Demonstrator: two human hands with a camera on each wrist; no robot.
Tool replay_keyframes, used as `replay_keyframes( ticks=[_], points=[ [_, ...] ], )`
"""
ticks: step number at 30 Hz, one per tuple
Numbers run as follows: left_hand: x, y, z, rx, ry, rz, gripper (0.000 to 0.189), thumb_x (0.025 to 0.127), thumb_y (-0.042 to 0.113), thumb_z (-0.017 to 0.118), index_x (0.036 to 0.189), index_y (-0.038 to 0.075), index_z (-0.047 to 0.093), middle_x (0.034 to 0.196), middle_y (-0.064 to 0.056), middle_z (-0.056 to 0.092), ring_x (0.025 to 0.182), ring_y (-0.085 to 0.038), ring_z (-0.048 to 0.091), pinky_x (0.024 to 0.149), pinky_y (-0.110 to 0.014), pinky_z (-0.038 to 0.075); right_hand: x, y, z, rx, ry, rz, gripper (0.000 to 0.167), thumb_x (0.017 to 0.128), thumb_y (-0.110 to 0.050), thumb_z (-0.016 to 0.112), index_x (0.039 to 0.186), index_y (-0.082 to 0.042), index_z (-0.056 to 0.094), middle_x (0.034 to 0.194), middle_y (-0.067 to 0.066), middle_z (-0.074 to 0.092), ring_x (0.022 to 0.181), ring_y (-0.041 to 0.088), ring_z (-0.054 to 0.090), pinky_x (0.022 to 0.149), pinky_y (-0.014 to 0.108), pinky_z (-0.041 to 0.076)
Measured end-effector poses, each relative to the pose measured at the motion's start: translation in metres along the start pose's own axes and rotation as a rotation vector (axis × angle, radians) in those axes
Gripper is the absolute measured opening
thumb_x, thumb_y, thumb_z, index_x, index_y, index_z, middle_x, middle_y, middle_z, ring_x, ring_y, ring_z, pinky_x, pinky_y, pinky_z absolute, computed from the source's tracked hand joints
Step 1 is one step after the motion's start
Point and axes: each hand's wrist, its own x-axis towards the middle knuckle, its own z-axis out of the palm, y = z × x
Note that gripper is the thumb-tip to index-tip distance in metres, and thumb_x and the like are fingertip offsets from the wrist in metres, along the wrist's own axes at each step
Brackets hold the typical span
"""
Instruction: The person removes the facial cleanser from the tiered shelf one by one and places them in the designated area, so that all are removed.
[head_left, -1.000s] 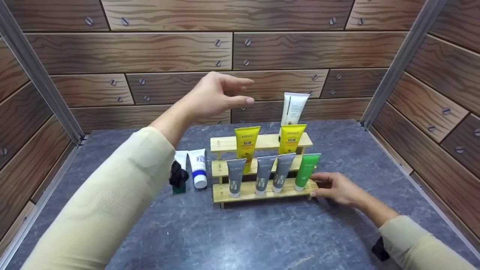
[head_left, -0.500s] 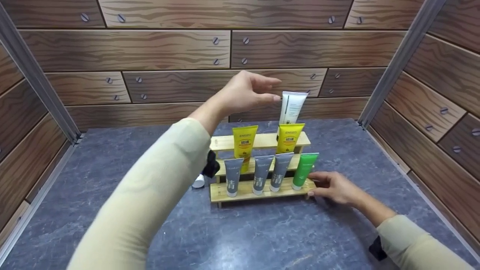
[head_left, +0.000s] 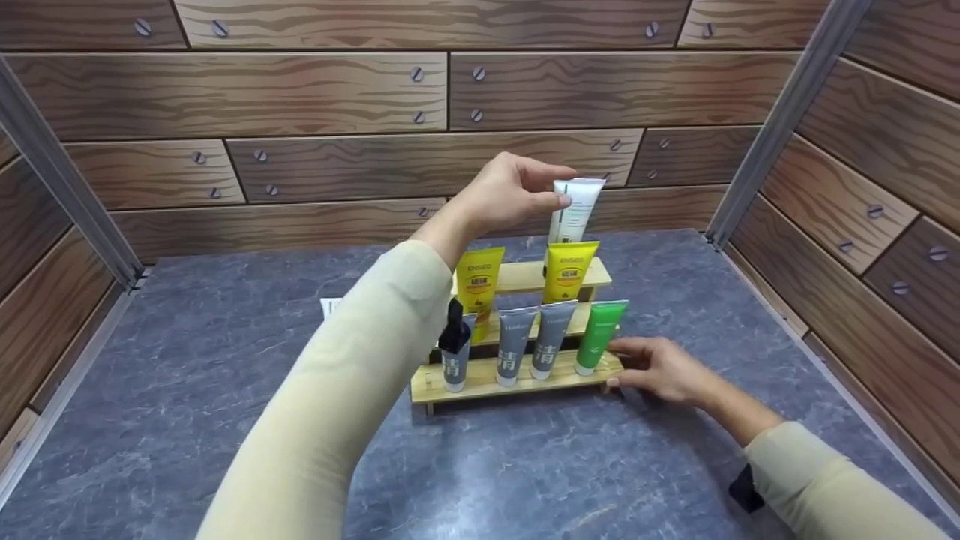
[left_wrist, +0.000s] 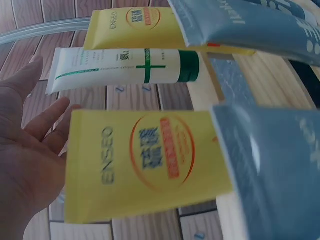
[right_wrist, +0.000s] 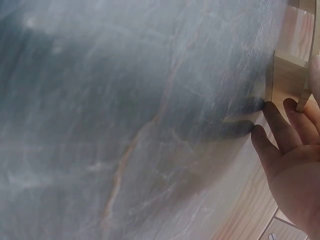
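Observation:
My left hand [head_left: 517,191] reaches over the back of a three-step wooden rack [head_left: 517,380]. Its thumb and fingers are spread about the top end of a white tube [head_left: 576,217], which stands upside up on the top step. In the left wrist view, a gap shows between the left hand [left_wrist: 30,155] and the white tube [left_wrist: 120,67], which has a green cap. My right hand [head_left: 664,371] holds the right end of the rack's bottom step. In the right wrist view, thumb and fingers lie around the wooden rack [right_wrist: 290,77].
Two yellow tubes [head_left: 568,274] stand on the middle step. Several grey tubes [head_left: 516,345] and a green tube [head_left: 602,336] line the bottom step. Left of the rack, a white tube [head_left: 328,307] lies on the grey tabletop [head_left: 187,390], mostly behind the left sleeve. Wood-patterned walls enclose the table.
My left hand has moved right, from left of the rack to the white tube's top end. The left sleeve now covers most of the tubes lying on the table. My right hand stays at the rack.

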Motion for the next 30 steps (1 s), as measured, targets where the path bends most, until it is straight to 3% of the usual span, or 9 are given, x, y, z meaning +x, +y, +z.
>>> replay_keyframes(
  ticks=[11, 17, 24, 27, 30],
  points=[
    [0.011, -0.008, 0.009, 0.006, -0.036, -0.022, 0.037, 0.102, 0.017, 0.074, 0.139, 0.021, 0.073, 0.136, 0.003, 0.070, 0.122, -0.012, 0.064, 0.100, -0.027, 0.055, 0.000, 0.001, 0.000, -0.003, -0.004, 0.007, 0.058, 0.094, -0.024, 0.083, 0.139, 0.007, 0.063, 0.139, 0.027, 0.065, 0.130, 0.045, 0.061, 0.112, 0.060, 0.044],
    [0.016, -0.008, 0.017, 0.019, -0.033, -0.036, 0.037, 0.102, 0.011, 0.073, 0.138, 0.022, 0.074, 0.138, 0.002, 0.068, 0.106, -0.013, 0.064, 0.085, -0.026, 0.055, -0.002, 0.001, -0.001, 0.010, -0.002, -0.006, 0.057, 0.094, -0.022, 0.083, 0.138, 0.008, 0.064, 0.138, 0.027, 0.065, 0.127, 0.044, 0.063, 0.111, 0.058, 0.046],
    [0.019, -0.010, 0.024, 0.065, 0.009, -0.054, 0.036, 0.103, 0.003, 0.069, 0.133, 0.022, 0.077, 0.141, 0.003, 0.065, 0.078, -0.015, 0.050, 0.069, -0.025, 0.046, -0.001, -0.001, -0.001, 0.014, 0.003, 0.014, 0.057, 0.093, -0.023, 0.084, 0.138, 0.007, 0.064, 0.138, 0.027, 0.065, 0.126, 0.042, 0.064, 0.110, 0.056, 0.047],
    [0.019, -0.010, 0.026, 0.085, 0.030, -0.048, 0.036, 0.103, 0.002, 0.068, 0.131, 0.022, 0.078, 0.139, 0.003, 0.066, 0.077, -0.016, 0.051, 0.068, -0.025, 0.046, -0.001, -0.001, -0.001, 0.018, 0.000, 0.027, 0.058, 0.093, -0.023, 0.083, 0.139, 0.007, 0.063, 0.139, 0.027, 0.064, 0.127, 0.043, 0.063, 0.111, 0.057, 0.047],
    [0.019, -0.011, 0.028, 0.091, 0.037, -0.045, 0.036, 0.104, 0.002, 0.067, 0.132, 0.022, 0.078, 0.141, 0.003, 0.065, 0.086, -0.016, 0.055, 0.069, -0.025, 0.047, -0.002, -0.001, 0.000, 0.023, -0.004, 0.031, 0.058, 0.094, -0.022, 0.083, 0.139, 0.008, 0.063, 0.140, 0.028, 0.064, 0.127, 0.043, 0.063, 0.111, 0.057, 0.047]
  ],
)
